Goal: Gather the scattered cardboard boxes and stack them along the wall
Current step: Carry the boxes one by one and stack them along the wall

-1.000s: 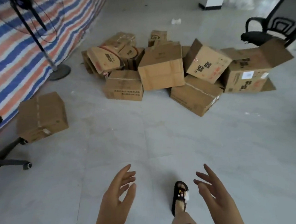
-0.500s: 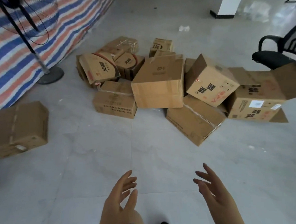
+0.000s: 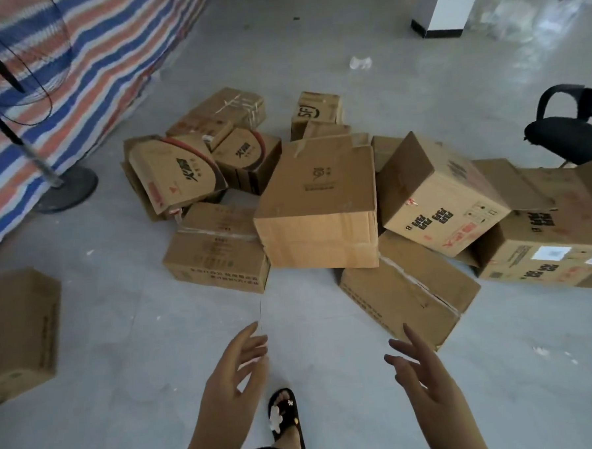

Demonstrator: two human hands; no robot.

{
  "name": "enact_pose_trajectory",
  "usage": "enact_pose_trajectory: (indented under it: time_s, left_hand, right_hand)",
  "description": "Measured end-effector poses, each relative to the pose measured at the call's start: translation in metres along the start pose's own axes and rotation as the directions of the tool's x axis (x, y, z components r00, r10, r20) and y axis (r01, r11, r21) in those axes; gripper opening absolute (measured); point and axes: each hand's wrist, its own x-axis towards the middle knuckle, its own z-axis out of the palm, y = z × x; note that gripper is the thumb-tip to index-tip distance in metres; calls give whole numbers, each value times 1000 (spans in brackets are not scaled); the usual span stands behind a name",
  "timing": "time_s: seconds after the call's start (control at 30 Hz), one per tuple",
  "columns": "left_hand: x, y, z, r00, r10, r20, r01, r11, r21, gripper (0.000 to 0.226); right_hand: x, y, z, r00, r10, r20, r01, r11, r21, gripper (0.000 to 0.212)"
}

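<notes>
A person's left hand (image 3: pixel 232 373) and right hand (image 3: pixel 421 377) reach forward over the grey floor (image 3: pixel 139 335), fingers spread and relaxed, holding nothing. A heap of cardboard boxes (image 3: pixel 316 206) lies ahead of them on the floor. The big box (image 3: pixel 317 202) sits at the heap's centre, a flat box (image 3: pixel 217 252) touching its left side and a tilted box (image 3: pixel 408 290) at its lower right, just ahead of the right hand. A lone box (image 3: pixel 19 328) lies well apart, left of the heap. Farther left of the heap hangs a striped tarp (image 3: pixel 73 64) with a fan (image 3: pixel 66 188) standing before it; a chair (image 3: pixel 571 131) stands to the heap's right. A sandalled foot (image 3: pixel 286 420) shows between the wrists.
</notes>
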Motion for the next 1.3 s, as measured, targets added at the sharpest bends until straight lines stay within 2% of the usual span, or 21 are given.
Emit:
enact_pose_trajectory:
  time_s: [0.4,0.57,0.83,1.03,1.13,1.23,1.3]
  left_hand:
    - [208,20,2,994,-77,73,74,996,45,39]
    - [306,28,29,993,-106,42,103,993,65,39]
    - [457,18,76,966,-255,-36,258,959,122,38]
    - [579,-61,94,899,-424,-108,436,891,125,33]
    - [645,-132,113,853,-489,-183,516,842,156,29]
    - [700,-212,126,762,-571,-305,624,774,110,41]
    - [723,-268,125,673,-635,-379,697,716,38,60]
  right_hand:
    - [192,-40,26,995,102,-5,-102,993,-52,47]
    - [299,-48,23,991,123,48,-120,991,-62,47]
    - [468,-41,6,976,194,99,-182,976,-120,50]
    - [584,20,30,957,289,18,-278,935,-221,42]
    - [637,79,52,939,308,-154,-341,894,-292,49]
    - [673,142,76,853,400,-334,-489,837,-247,56]
    - [682,178,88,794,465,-392,-567,800,-198,55]
